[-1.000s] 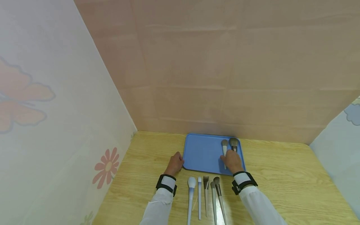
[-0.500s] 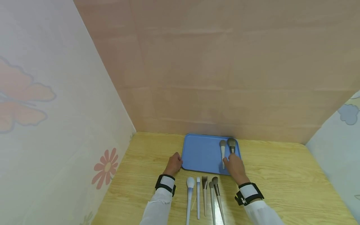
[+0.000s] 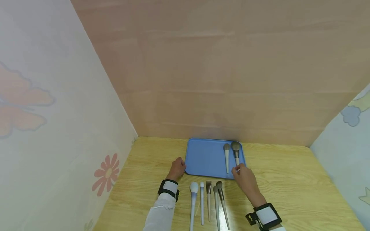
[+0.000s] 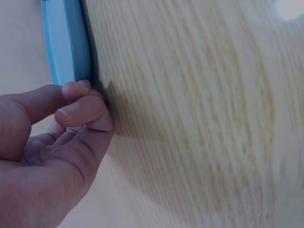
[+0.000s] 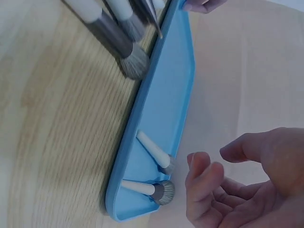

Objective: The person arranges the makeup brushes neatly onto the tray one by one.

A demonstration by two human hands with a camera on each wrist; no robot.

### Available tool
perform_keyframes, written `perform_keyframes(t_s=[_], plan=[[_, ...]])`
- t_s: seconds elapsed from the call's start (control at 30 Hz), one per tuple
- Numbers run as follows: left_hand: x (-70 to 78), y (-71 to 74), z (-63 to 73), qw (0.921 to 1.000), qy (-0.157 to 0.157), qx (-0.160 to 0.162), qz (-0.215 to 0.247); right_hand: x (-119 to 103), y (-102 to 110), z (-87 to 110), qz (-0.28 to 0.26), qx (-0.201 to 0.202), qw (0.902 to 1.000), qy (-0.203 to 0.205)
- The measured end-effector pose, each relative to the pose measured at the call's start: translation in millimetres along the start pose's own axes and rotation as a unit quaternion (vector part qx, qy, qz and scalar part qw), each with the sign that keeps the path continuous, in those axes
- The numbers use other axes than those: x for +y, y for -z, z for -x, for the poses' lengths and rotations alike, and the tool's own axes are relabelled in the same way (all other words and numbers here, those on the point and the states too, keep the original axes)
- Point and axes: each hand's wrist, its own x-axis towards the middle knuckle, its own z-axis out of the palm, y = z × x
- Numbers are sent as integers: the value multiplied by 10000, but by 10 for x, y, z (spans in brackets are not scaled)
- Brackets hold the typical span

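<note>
A blue tray [image 3: 202, 157] lies on the wooden table. On its right side rest two makeup brushes: a slim grey-headed brush [image 3: 226, 158] and a larger dark-headed brush [image 3: 235, 150]. My left hand [image 3: 176, 169] is at the tray's near left corner, thumb and forefinger pinching its edge; in the left wrist view the hand [image 4: 57, 142] partly covers that corner. My right hand [image 3: 245, 178] hovers by the near right corner, close to the larger brush's handle end. In the right wrist view the right hand [image 5: 242, 185] has thumb and fingers apart, holding nothing.
Several brushes lie in a row in front of the tray, among them a white-headed brush [image 3: 193, 202], a flat brush [image 3: 208, 199] and a dark angled brush [image 3: 222, 202]. A brown-covered wall [image 3: 202, 96] stands right behind the tray, and a flower-printed wall [image 3: 72, 128] at left.
My right hand has let go of the larger brush and drawn back toward me and to the right, uncovering both brushes on the tray. The left hand stays at the corner.
</note>
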Motion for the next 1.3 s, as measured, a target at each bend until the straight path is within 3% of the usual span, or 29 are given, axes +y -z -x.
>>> perform_keyframes(t_s=[0.57, 0.8, 1.3], plan=[[11, 29, -10, 9999, 45, -128, 95, 34, -73, 522, 210, -655, 9969, -370], [-25, 44, -1, 9990, -347, -84, 259, 70, -168, 689, 122, -734, 9965, -380], [-71, -9, -29, 9999, -140, -26, 42, 52, -279, 877, 81, -794, 9963, -318]])
